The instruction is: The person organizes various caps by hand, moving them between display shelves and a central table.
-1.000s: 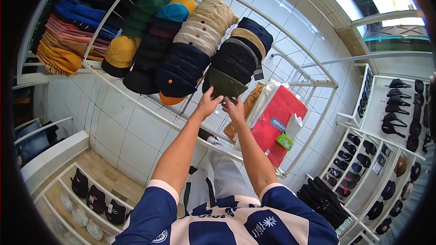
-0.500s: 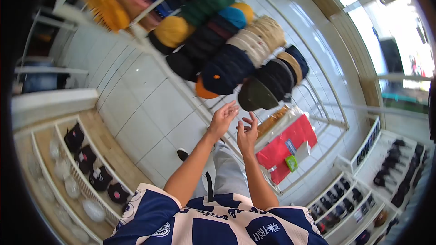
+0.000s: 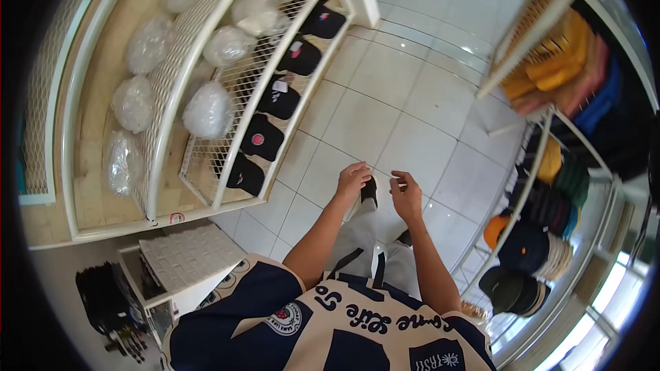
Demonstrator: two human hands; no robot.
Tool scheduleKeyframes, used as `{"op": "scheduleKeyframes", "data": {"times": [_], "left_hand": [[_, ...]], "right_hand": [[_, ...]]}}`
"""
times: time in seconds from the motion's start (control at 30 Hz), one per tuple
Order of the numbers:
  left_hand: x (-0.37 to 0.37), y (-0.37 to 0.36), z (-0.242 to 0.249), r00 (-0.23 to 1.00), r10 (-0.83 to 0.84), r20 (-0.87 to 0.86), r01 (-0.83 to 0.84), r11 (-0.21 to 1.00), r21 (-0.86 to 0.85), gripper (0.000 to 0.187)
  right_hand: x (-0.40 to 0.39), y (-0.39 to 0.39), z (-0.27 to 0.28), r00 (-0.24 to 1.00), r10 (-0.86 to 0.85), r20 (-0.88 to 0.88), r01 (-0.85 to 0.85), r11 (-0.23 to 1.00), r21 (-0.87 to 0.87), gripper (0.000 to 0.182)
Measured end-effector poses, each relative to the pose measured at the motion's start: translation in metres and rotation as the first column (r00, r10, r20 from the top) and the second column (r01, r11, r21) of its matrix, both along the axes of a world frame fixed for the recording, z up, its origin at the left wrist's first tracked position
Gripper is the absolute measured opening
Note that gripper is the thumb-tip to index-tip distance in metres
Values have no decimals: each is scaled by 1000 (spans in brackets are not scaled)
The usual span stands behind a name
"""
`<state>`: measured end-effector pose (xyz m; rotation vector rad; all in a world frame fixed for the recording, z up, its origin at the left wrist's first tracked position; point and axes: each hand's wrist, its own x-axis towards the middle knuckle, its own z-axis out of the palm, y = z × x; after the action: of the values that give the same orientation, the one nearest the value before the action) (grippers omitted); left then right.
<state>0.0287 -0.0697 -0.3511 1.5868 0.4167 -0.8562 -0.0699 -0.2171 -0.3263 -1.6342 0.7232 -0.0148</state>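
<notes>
My left hand (image 3: pixel 353 180) hovers above the tiled floor in the middle of the head view, with its fingers loosely bent and nothing in it. Beside it, a short gap away, is my right hand (image 3: pixel 406 196), also empty, its thumb and fingers apart. Neither hand touches anything. The nearest goods to my left hand are black caps (image 3: pixel 262 137) lined up on the lowest tier of a white mesh shelf (image 3: pixel 159 185). Over to the right of my right hand, stacked caps (image 3: pixel 524 253) sit on a white metal rack (image 3: pixel 512 227).
Clear plastic-wrapped bundles (image 3: pixel 208 110) fill the shelf's upper tiers. A white brick-patterned cabinet top (image 3: pixel 189 254) stands at lower left, by a black item (image 3: pixel 103 295). Yellow and other coloured garments (image 3: pixel 560 62) hang at upper right. White tiles (image 3: pixel 371 110) cover the floor.
My view has swung left, from the cap rack to the shelf of wrapped bundles and black caps. The cap rack now lies at the right edge. Both hands remain raised and empty.
</notes>
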Motion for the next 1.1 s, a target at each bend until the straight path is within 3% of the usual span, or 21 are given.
{"op": "scheduleKeyframes", "data": {"times": [0.17,0.3,0.43,0.5,0.6,0.73,0.87,0.97,1.03,1.1], "left_hand": [[95,70,-2,970,240,31,-239,970,-31,44],[168,122,-19,868,496,-25,-490,848,-204,50],[225,158,-30,797,603,-19,-584,762,-280,55],[246,170,-37,750,658,-74,-647,704,-294,47],[261,183,-43,638,753,-160,-753,566,-336,31],[260,187,-44,676,730,-105,-716,617,-326,24],[249,196,-46,694,713,-101,-694,625,-358,19],[235,193,-42,674,713,-192,-716,568,-405,15],[215,199,-57,741,635,-220,-626,532,-571,17],[176,191,-72,832,494,-252,-507,497,-704,19]], "right_hand": [[151,73,-16,991,102,87,-120,964,235,26],[259,134,-45,966,202,161,-241,929,280,27],[339,179,-55,955,270,125,-292,933,211,37],[369,196,-58,959,252,129,-271,949,162,41],[404,217,-71,977,180,114,-205,940,274,45],[427,237,-96,978,177,109,-206,890,408,37],[417,237,-97,958,238,161,-277,914,297,26],[381,224,-83,947,237,217,-301,889,345,19],[347,210,-88,937,290,195,-342,876,340,24],[282,182,-65,968,44,249,-201,730,653,33]]}}
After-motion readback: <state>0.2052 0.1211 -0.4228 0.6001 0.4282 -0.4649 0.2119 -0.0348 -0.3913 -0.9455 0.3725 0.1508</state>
